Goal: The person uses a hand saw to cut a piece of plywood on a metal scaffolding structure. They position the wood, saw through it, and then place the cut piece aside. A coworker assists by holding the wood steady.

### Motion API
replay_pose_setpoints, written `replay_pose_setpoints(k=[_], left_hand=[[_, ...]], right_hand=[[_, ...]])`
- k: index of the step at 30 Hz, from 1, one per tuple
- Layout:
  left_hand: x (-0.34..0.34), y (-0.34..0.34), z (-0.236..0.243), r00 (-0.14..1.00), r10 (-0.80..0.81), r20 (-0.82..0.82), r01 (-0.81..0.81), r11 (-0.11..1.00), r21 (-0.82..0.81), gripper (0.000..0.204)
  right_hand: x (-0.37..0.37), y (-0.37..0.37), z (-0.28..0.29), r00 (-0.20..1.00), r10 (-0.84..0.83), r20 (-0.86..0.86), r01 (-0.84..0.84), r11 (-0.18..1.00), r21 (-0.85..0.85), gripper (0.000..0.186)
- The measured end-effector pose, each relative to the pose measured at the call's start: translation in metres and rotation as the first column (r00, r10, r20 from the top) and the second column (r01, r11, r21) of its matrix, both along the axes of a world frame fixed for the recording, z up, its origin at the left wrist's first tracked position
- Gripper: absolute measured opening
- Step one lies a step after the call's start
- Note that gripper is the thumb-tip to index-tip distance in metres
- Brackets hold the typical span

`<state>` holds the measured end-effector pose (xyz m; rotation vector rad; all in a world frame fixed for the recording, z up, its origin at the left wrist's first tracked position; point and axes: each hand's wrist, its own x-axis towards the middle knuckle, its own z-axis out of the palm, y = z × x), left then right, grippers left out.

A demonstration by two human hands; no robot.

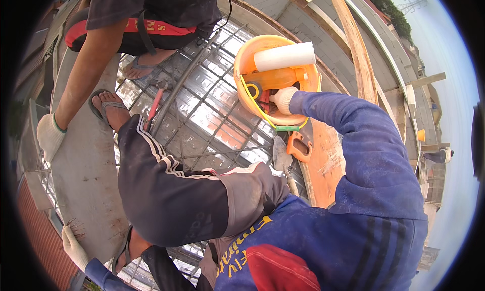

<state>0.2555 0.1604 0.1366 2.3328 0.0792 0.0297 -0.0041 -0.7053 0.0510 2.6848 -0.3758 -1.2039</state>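
My right hand (285,100), in a white knit glove, reaches into an orange bucket (241,58) with a yellow handle. Its fingers curl down among the contents, beside a red-handled tool (264,101) and a yellow-and-black round item (253,91); what they grip is hidden. A white cylinder (285,56) and an orange bottle-like container (277,77) are also inside. At the lower left my gloved left hand (75,248) is at the edge of a grey board (83,185). Thin brown wires (76,228) fan out from its closed fingertips.
A steel bar grid (212,94) lies over shiny sheeting. On it rests a red-handled hammer (155,104). A trowel (281,153) and an orange-handled saw (300,146) lie below the bucket. Opposite, a co-worker's gloved hand (50,136) touches the board. Timber (356,43) borders the right.
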Motion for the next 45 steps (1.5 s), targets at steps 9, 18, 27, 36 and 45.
replay_pose_setpoints(k=[9,18,27,36,45], left_hand=[[0.004,0.004,0.001,1.000,-0.003,-0.017,0.003,1.000,-0.004,0.051],[0.002,-0.002,0.001,0.999,-0.015,-0.051,0.012,0.998,-0.057,0.053],[0.001,0.018,-0.006,1.000,0.003,-0.003,-0.003,1.000,0.008,0.054],[0.011,0.012,-0.012,1.000,0.003,0.005,-0.003,1.000,-0.008,0.052],[0.001,0.000,-0.009,0.996,-0.009,0.086,0.010,1.000,-0.006,0.052]], right_hand=[[-0.004,-0.024,-0.046,0.989,0.123,0.085,-0.132,0.985,0.108,0.026],[0.009,0.018,0.007,0.013,-0.977,-0.212,0.692,-0.144,0.707,0.007],[0.039,0.055,0.013,0.018,-0.998,-0.062,0.754,-0.028,0.657,0.013],[0.010,-0.020,-0.105,-0.119,-0.981,-0.153,0.576,-0.194,0.794,0.014],[0.013,0.040,0.036,0.558,-0.826,0.082,0.663,0.504,0.554,0.018]])
